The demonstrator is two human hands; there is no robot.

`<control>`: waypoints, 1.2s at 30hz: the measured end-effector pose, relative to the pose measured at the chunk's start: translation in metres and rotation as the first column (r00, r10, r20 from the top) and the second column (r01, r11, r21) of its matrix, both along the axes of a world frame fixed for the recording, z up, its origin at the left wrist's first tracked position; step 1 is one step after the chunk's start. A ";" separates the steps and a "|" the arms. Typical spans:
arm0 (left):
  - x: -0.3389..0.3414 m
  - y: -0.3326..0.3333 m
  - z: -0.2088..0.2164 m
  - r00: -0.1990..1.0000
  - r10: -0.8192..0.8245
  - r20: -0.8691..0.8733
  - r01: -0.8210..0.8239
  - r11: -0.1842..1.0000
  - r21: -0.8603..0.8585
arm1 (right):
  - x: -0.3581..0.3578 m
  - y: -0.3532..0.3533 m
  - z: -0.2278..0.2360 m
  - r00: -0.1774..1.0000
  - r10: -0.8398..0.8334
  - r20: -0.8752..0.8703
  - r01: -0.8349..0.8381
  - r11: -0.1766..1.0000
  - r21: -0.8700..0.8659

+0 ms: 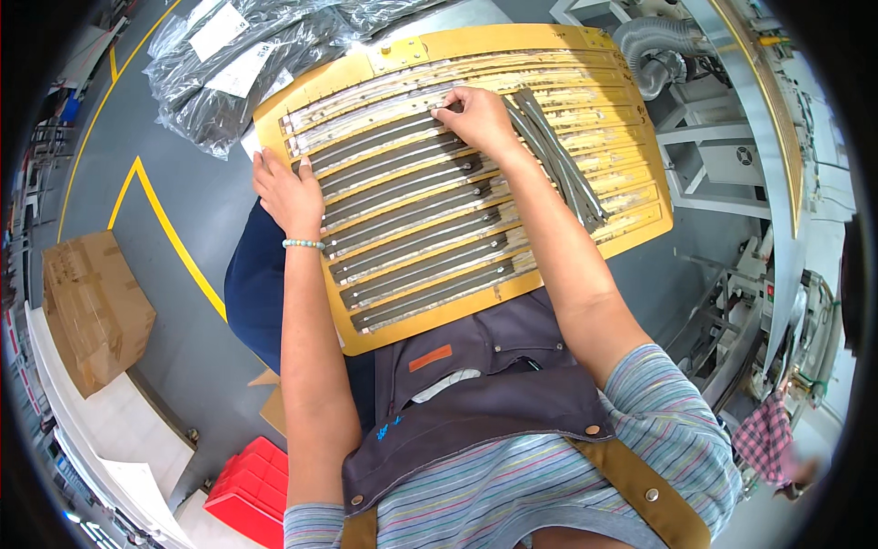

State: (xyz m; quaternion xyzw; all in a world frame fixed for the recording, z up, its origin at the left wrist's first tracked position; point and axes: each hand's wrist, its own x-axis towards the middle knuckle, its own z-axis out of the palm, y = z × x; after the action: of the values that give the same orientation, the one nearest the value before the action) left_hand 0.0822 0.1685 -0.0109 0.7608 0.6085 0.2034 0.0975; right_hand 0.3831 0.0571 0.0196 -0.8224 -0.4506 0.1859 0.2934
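A yellow board [402,339] with long parallel slots lies tilted in front of me, its near edge over my lap. Dark grey zippers [402,224] fill several slots on its left part, side by side. My right hand [480,121] pinches the right end of the topmost zipper [375,137] between thumb and fingertips. At that zipper's left end, my left hand [291,194] rests on the board's left border, fingers stretched and thumb tip touching the zipper end. A loose bundle of zippers [558,160] lies slantwise across the board, right of my right hand.
Clear plastic bags of dark goods [219,73] lie beyond the board's far left corner. A cardboard box [96,306] and a red plastic bin [251,494] stand to my left. Machine frames [713,156] and a flexible silver duct [654,55] are at the right.
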 end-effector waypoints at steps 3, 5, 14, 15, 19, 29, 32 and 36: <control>0.001 0.000 0.000 1.000 0.001 -0.003 -0.001 1.000 0.005 | -0.001 -0.001 0.000 1.000 -0.010 0.005 0.010 1.000 0.019; 0.002 -0.001 0.001 1.000 0.003 -0.001 -0.003 1.000 0.002 | -0.001 -0.001 -0.001 1.000 -0.011 0.024 0.011 1.000 0.029; 0.003 -0.005 0.004 1.000 0.011 0.005 -0.011 1.000 0.011 | -0.021 -0.006 0.018 0.968 -0.036 0.248 0.040 0.999 -0.012; 0.003 -0.006 0.006 1.000 0.012 0.006 -0.012 1.000 0.011 | -0.019 -0.008 0.020 0.965 -0.037 0.260 0.038 0.999 0.000; 0.014 -0.018 0.021 0.999 0.048 0.019 -0.051 0.977 0.205 | -0.004 -0.016 0.019 0.997 -0.083 0.004 0.083 0.996 0.045; 0.109 -0.056 0.048 0.572 -0.818 0.051 0.810 0.574 0.116 | -0.006 -0.014 0.004 0.984 -0.177 -0.008 0.177 0.978 0.113; 0.116 -0.056 0.043 0.570 -0.818 0.076 0.811 0.575 0.109 | -0.004 -0.014 0.002 0.982 -0.189 -0.008 0.189 0.977 0.095; 0.121 -0.055 0.038 0.562 -0.823 0.083 0.818 0.568 0.093 | 0.006 -0.011 -0.001 0.979 -0.187 -0.075 0.192 0.979 0.069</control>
State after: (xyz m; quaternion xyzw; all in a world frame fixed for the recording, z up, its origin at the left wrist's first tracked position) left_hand 0.2029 0.1137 0.0272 0.9449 0.1742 0.1924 0.1994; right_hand 0.3890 0.0456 0.0186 -0.8432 -0.3665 0.1676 0.3558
